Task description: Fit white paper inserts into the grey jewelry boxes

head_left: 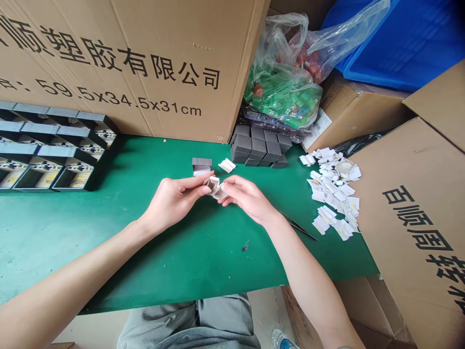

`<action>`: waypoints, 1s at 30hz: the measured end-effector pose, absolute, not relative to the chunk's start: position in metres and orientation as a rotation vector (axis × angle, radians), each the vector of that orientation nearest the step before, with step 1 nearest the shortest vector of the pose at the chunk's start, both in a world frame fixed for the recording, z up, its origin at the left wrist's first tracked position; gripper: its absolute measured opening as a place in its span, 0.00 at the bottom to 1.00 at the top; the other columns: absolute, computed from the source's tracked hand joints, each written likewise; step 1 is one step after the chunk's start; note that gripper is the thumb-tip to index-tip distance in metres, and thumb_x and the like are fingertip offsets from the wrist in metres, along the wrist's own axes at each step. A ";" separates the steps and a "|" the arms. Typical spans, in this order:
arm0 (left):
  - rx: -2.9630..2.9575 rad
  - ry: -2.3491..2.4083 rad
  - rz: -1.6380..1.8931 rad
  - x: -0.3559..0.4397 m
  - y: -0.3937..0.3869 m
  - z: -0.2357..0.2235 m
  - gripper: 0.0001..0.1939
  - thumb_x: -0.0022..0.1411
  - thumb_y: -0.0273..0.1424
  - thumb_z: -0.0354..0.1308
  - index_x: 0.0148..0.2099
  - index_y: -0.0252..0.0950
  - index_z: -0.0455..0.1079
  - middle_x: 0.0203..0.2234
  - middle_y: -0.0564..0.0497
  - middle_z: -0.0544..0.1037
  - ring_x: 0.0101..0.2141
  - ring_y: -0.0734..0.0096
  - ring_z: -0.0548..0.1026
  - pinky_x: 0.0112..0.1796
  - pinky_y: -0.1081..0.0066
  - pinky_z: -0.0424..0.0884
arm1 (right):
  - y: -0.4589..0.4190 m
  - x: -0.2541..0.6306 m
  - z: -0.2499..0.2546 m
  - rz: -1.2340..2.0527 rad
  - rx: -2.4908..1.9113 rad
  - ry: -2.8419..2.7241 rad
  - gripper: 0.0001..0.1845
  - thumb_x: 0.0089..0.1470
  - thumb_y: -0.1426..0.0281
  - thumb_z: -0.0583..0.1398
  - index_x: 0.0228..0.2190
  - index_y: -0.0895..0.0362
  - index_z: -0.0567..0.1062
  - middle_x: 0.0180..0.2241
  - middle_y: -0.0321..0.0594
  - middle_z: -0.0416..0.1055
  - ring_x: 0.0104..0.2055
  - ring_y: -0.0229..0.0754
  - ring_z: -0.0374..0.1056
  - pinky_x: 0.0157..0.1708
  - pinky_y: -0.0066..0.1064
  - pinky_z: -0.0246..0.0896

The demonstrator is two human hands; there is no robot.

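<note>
My left hand (178,198) is closed, its thumb and fingers pinching one side of a small folded white card insert (214,184). On the other side, my right hand (247,196) grips the same piece between thumb and fingers. The insert is bent into a box-like shape, partly hidden by the fingertips. Just behind my left fingertips stands an open dark grey small box (202,165) with a pale inside. Another folded white card piece (227,165) lies on the green table (174,271) beyond my hands.
Closed dark grey boxes (258,148) are stacked at the back. Loose white card pieces (336,189) lie to the right, with tweezers (300,226) near my right forearm. Open filled boxes (54,150) stand at left. Large cartons (145,58) and a plastic bag (286,92) border the table.
</note>
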State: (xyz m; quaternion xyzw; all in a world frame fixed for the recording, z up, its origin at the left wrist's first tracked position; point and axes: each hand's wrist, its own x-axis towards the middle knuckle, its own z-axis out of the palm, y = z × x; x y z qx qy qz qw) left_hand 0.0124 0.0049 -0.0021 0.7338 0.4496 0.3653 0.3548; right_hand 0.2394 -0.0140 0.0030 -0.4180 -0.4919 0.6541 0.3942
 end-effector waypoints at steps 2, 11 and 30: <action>1.906 1.172 0.958 0.014 0.004 -0.004 0.31 0.67 0.55 0.61 0.60 0.39 0.81 0.53 0.48 0.84 0.51 0.45 0.83 0.55 0.57 0.79 | -0.014 0.239 0.002 1.644 -1.074 -1.225 0.26 0.53 0.47 0.72 0.39 0.55 0.77 0.37 0.38 0.79 0.39 0.40 0.76 0.41 0.31 0.73; 2.068 1.292 0.978 0.016 -0.002 0.001 0.24 0.71 0.47 0.56 0.56 0.40 0.83 0.41 0.50 0.88 0.31 0.64 0.83 0.35 0.72 0.77 | -0.018 0.228 0.002 1.707 -1.030 -1.200 0.27 0.49 0.47 0.74 0.38 0.55 0.78 0.37 0.39 0.80 0.40 0.40 0.77 0.44 0.34 0.76; 1.791 1.103 1.029 0.020 0.002 0.000 0.23 0.65 0.50 0.67 0.53 0.38 0.81 0.43 0.46 0.86 0.41 0.61 0.84 0.46 0.67 0.81 | -0.025 0.224 -0.001 1.203 -1.188 -1.546 0.18 0.62 0.53 0.66 0.43 0.53 0.77 0.40 0.37 0.77 0.41 0.40 0.72 0.44 0.32 0.68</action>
